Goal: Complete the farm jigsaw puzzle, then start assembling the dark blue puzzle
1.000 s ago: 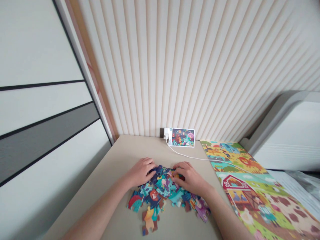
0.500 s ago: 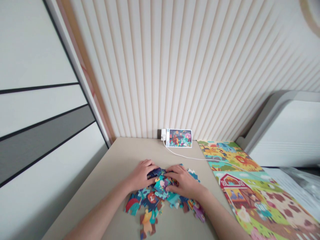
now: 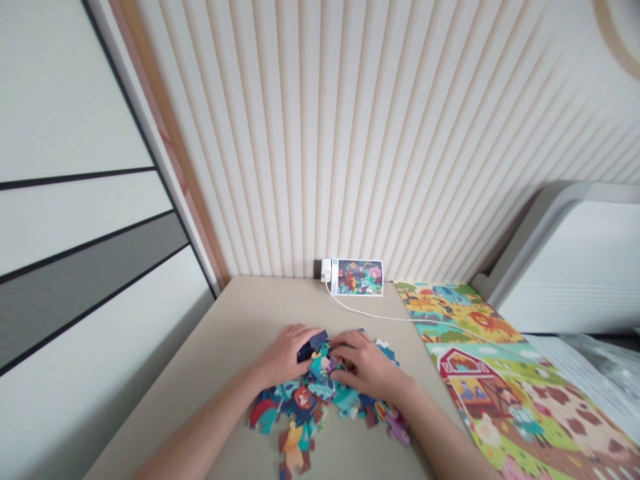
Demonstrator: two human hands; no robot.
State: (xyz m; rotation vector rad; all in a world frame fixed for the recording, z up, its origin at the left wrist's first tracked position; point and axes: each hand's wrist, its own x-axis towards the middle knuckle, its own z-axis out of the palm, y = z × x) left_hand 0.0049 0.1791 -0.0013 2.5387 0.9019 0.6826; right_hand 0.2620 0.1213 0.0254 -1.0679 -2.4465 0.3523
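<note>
In the head view, a heap of jigsaw pieces [image 3: 320,393] lay on the beige counter [image 3: 235,313], roughly in front of the person. The left hand [image 3: 285,357] reached in from about 8 o'clock, its fingers curled around a dark navy piece [image 3: 311,345] on top of the heap. It seemed to have hold of that piece, though the fingers hid too much to be sure. The right hand [image 3: 363,365] reached in from about 4 o'clock, partly spread over the pieces, with no clear grip showing. A loose piece [image 3: 295,448] sat at the heap's 6 o'clock edge.

At 12 o'clock, a small picture card [image 3: 357,277] stood beside a white charger [image 3: 326,270]. A white cable [image 3: 370,310] ran toward 3 o'clock onto a farm-scene puzzle mat [image 3: 500,400]. Pressing too hard could scatter the heap, while a careless sweep of the right forearm could snag the cable and topple the card.
</note>
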